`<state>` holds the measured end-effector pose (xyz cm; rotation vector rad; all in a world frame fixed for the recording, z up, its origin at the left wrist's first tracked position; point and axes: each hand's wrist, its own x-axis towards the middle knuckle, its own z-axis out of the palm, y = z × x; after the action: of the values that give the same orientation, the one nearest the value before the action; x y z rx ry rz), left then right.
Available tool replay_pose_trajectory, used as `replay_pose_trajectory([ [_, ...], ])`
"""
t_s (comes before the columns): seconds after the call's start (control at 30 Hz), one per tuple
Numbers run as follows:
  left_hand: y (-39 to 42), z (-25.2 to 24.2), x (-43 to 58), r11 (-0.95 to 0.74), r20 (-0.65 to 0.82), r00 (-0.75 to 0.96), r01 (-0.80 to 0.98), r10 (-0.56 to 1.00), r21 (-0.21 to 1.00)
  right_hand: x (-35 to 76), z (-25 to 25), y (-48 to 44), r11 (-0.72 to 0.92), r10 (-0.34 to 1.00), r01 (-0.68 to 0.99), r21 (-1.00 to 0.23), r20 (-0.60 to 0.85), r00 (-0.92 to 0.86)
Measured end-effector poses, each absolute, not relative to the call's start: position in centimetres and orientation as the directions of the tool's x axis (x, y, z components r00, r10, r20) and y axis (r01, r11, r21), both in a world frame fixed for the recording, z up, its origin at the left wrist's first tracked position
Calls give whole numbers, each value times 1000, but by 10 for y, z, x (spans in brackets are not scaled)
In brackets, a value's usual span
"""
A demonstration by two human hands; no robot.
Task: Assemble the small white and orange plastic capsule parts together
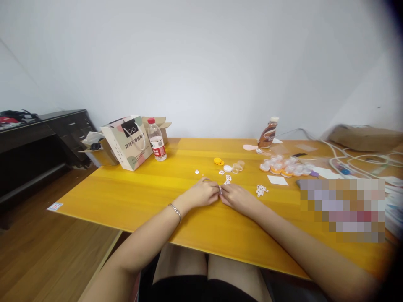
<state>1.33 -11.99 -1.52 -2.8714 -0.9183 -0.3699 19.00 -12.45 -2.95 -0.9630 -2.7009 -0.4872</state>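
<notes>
My left hand (205,193) and my right hand (238,198) meet over the table, fingertips pinched together. Between them shows a small pale piece (220,191), too small to name and mostly covered by the fingers. Just beyond the hands lie flat white cut-out pieces (228,178), a round white disc (227,168) and transparent round cups (238,167). Yellow round caps (218,161) are a little farther back. A small white part (197,172) rests beyond my left hand, and a white perforated piece (261,190) lies right of my right hand.
On the yellow table (126,201) stand a paper bag (129,144), a red-capped water bottle (157,140) and a brown drink bottle (268,133). Several transparent containers (286,166), a white card (277,180) and white cables (338,153) lie on the right.
</notes>
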Motion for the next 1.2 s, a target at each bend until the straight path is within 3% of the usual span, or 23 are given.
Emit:
replay_pose_trajectory([
  [0.23,-110,-21,26,-643,276,581,704,766,302,193,-29,-123,745,605,664,60,358,-711],
  [0.37,-109,-21,25,-615,247,563,710,789,343,192,-27,-126,746,647,658,-103,347,-679],
  [0.5,-113,-15,19,-645,289,578,709,763,285,191,-28,-123,689,724,553,-468,416,-550],
  [0.6,-116,-10,16,-665,360,565,688,742,291,189,-28,-120,497,846,352,-793,351,-402],
  [0.67,-118,-8,17,-678,411,550,671,727,300,187,-28,-118,349,897,175,-921,275,-345],
  [0.83,-119,-7,17,-666,472,490,656,733,355,184,-25,-121,166,949,-19,-986,165,-268],
  [1.0,-119,-5,15,-644,442,478,649,759,405,182,-24,-123,112,955,-86,-990,131,-266],
  [1.2,-110,2,0,-686,477,493,508,728,521,189,-27,-114,122,969,-92,-988,138,-205],
])
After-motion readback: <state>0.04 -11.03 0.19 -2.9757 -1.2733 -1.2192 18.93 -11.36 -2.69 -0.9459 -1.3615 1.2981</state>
